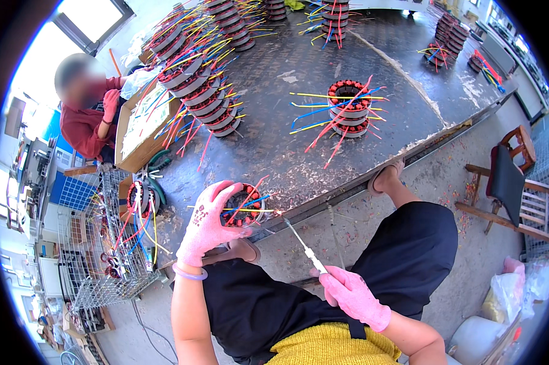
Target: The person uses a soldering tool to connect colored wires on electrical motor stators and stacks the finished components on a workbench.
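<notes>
My left hand [204, 222], in a pink glove, is closed around the rim of a motor stator [245, 213] at the table's near edge. Red, blue and yellow wires stick out of this ring-shaped part. In a pink glove too, my right hand [350, 292] grips a slender white-handled tool [313, 257] with a thin metal shaft. Its tip points up and left, toward the ends of the wires, just short of them. A small orange glow shows near the yellow wire's end.
Two stacked stators [350, 109] stand mid-table. A tall leaning stator stack [195, 85] rises at left, beside a cardboard box [131, 137] and green-handled pliers [159, 161]. A person [86, 115] sits at far left. Below them is a wire basket [104, 267]. A wooden chair [505, 188] stands right.
</notes>
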`<act>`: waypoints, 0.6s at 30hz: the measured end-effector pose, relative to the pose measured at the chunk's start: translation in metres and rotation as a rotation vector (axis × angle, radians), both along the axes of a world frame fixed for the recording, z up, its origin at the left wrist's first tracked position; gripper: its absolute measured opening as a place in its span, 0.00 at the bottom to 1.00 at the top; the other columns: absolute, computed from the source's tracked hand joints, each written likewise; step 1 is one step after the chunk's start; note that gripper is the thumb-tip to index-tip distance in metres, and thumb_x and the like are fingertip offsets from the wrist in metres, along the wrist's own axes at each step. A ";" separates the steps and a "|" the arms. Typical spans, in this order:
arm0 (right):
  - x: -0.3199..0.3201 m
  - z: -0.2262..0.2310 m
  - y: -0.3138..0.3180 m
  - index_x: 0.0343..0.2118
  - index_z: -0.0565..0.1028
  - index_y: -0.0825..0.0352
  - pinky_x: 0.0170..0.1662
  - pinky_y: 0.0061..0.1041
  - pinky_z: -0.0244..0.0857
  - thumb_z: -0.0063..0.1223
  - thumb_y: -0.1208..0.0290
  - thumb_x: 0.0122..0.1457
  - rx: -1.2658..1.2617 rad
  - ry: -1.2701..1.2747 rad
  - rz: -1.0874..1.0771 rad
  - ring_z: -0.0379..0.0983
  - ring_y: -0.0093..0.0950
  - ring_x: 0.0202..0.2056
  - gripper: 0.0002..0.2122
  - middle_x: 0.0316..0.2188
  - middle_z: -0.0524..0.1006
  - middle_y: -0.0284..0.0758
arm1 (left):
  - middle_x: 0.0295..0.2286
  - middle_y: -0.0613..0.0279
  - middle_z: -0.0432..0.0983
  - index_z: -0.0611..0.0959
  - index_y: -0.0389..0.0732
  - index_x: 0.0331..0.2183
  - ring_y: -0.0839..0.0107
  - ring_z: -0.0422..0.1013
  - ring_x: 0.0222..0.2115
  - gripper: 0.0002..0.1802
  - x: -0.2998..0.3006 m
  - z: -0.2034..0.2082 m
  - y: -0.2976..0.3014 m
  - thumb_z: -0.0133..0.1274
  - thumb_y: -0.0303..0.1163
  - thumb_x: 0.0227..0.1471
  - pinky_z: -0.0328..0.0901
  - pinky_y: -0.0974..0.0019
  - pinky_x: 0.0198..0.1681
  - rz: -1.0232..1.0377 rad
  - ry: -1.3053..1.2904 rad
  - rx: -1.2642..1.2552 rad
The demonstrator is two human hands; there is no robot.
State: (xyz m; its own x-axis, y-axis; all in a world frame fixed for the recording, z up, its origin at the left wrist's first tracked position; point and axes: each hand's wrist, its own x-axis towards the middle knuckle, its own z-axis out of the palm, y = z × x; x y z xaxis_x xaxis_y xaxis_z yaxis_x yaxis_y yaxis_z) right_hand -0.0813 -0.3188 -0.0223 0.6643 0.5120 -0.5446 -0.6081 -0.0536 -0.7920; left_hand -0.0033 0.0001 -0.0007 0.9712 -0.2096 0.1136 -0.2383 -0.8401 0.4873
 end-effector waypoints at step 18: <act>0.000 -0.001 0.000 0.47 0.73 0.71 0.26 0.19 0.58 0.43 0.62 0.68 -0.029 -0.053 0.019 0.62 0.15 0.21 0.16 0.19 0.67 0.26 | 0.52 0.52 0.68 0.75 0.42 0.54 0.50 0.65 0.54 0.49 0.000 -0.001 0.000 0.74 0.40 0.25 0.59 0.53 0.58 0.006 -0.002 0.004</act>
State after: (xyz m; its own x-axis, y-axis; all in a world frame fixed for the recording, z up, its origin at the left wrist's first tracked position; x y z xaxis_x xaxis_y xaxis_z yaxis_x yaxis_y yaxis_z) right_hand -0.0816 -0.3189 -0.0236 0.6830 0.5093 -0.5236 -0.5639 -0.0879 -0.8211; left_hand -0.0033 0.0001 -0.0019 0.9721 -0.2041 0.1151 -0.2344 -0.8435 0.4832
